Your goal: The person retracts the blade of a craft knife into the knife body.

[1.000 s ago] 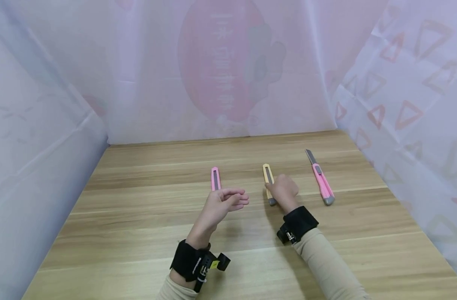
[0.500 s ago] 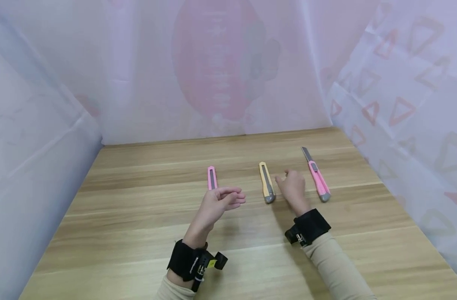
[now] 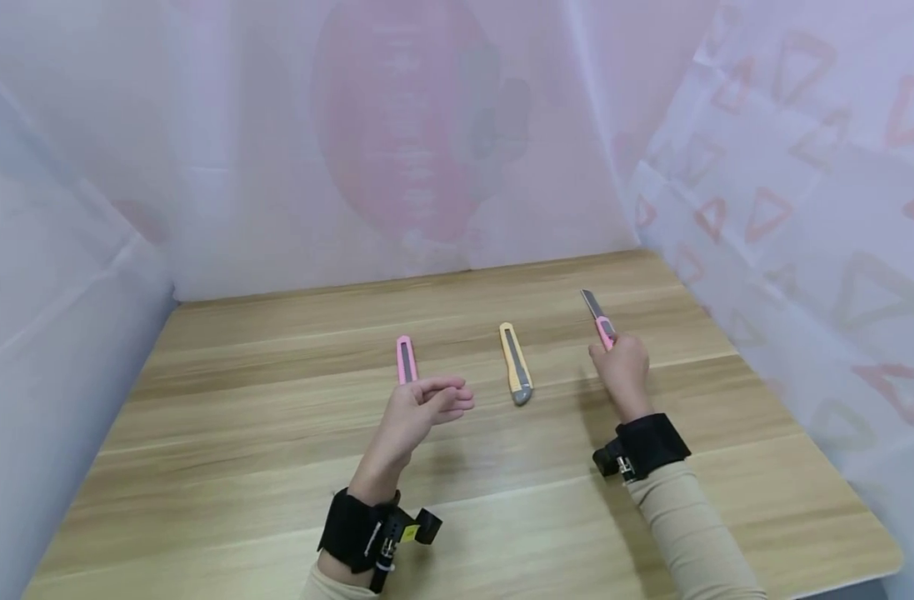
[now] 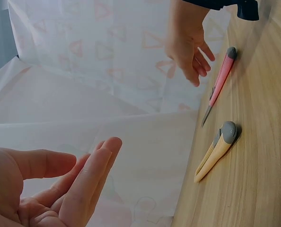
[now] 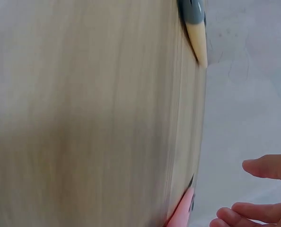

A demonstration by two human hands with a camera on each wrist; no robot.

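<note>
Three utility knives lie in a row on the wooden table [image 3: 277, 467]. The left pink knife [image 3: 406, 360] is closed, and my left hand [image 3: 457, 400] hovers just in front of it, fingers relaxed and holding nothing. In the middle lies a yellow knife [image 3: 515, 364] with a grey end. The right pink knife [image 3: 597, 315] has its blade out. My right hand [image 3: 612, 354] hangs over its handle, which it hides in the head view. In the left wrist view this hand [image 4: 190, 52] is loosely spread above the pink knife [image 4: 220, 82], not gripping it.
Thin printed sheeting [image 3: 786, 183] walls in the table on the left, back and right. The table's near right corner [image 3: 887, 562] shows at the lower right. Black straps sit on both wrists.
My right hand has left the yellow knife and moved right, over the pink knife with the blade out. The left hand has stayed in place.
</note>
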